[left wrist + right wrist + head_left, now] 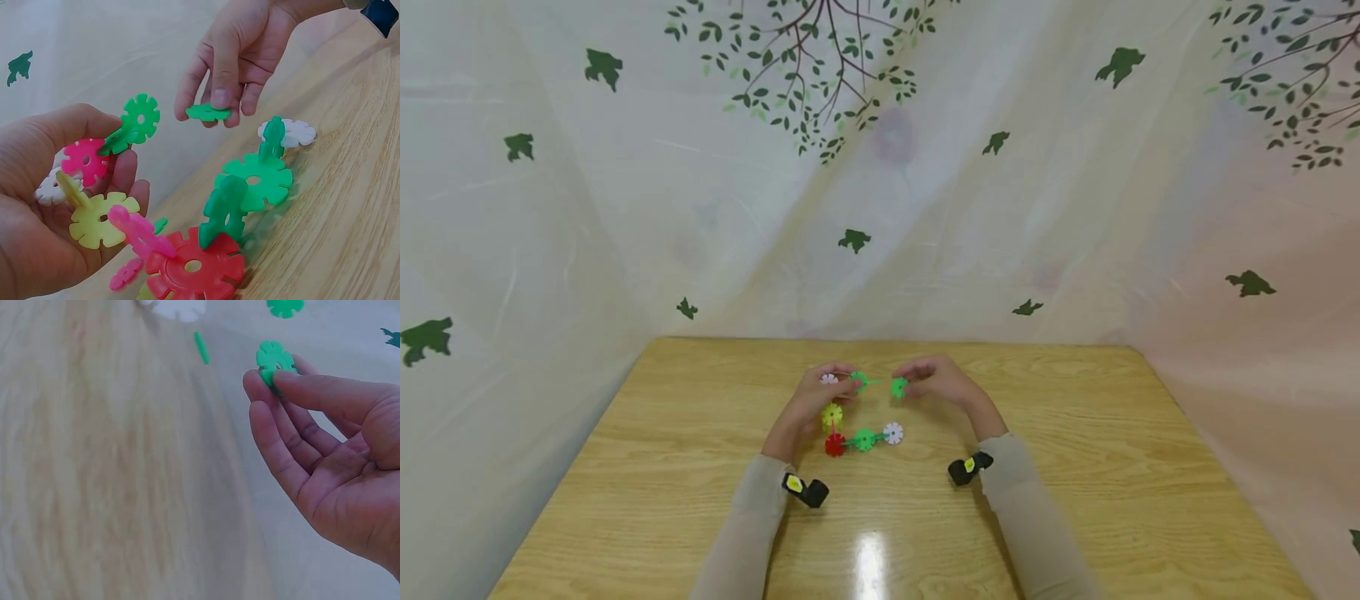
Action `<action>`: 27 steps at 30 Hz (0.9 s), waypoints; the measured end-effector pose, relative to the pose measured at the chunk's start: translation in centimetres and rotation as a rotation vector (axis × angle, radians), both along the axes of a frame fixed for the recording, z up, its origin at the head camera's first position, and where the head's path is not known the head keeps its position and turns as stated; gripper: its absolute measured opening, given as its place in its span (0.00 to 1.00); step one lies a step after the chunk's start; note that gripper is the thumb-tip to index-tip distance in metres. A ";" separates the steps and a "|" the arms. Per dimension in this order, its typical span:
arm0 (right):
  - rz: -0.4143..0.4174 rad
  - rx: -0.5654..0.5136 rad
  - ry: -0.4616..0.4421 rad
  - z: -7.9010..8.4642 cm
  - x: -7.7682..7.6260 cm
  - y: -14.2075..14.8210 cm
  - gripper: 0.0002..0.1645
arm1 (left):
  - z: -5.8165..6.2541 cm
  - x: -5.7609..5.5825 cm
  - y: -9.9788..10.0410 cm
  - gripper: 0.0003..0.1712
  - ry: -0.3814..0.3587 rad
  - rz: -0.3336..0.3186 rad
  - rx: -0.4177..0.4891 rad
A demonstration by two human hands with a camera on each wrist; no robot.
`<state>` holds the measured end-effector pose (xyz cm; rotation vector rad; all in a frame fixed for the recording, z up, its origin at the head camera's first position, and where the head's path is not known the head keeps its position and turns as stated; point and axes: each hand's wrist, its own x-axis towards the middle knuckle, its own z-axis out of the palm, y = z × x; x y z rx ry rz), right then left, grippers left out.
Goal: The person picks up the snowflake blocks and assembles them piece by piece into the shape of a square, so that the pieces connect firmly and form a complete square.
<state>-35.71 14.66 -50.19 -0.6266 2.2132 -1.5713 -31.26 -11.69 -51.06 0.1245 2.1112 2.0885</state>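
Note:
My left hand point(808, 400) grips one end of a chain of slotted plastic snowflake discs, thumb and fingers pinching near a green disc point(141, 119) and a pink disc point(81, 159). From there the chain runs through a yellow disc point(832, 415) to a red disc point(835, 445) at the corner. It turns right along a green disc point(864, 440) to a white disc point(892, 433) at the far end. Across a small gap, my right hand point(946, 382) pinches a single green snowflake disc point(274, 356) between thumb and fingertips. This disc is apart from the chain.
Beneath both hands lies a wooden table point(1075, 500). A pale cloth point(925, 275) printed with leaves and branches hangs behind and beside it. Each wrist carries a small black camera, one on the left sleeve point(748, 508) and one on the right sleeve point(1033, 508).

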 end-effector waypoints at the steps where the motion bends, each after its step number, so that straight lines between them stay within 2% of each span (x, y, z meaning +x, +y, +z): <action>1: -0.003 -0.014 -0.002 0.1 0.0 0.0 0.21 | 0.0 0.0 0.0 0.16 0.000 0.004 0.002; 11: -0.041 -0.104 -0.015 0.8 0.8 -0.5 0.22 | 0.1 0.0 0.2 0.15 -0.015 0.018 0.016; 20: -0.090 -0.172 -0.022 1.8 1.6 -1.3 0.23 | 0.1 0.1 0.2 0.18 -0.019 -0.025 0.016; 27: -0.116 -0.180 -0.002 1.8 1.8 -1.7 0.24 | 0.4 0.2 0.1 0.20 -0.039 -0.044 0.006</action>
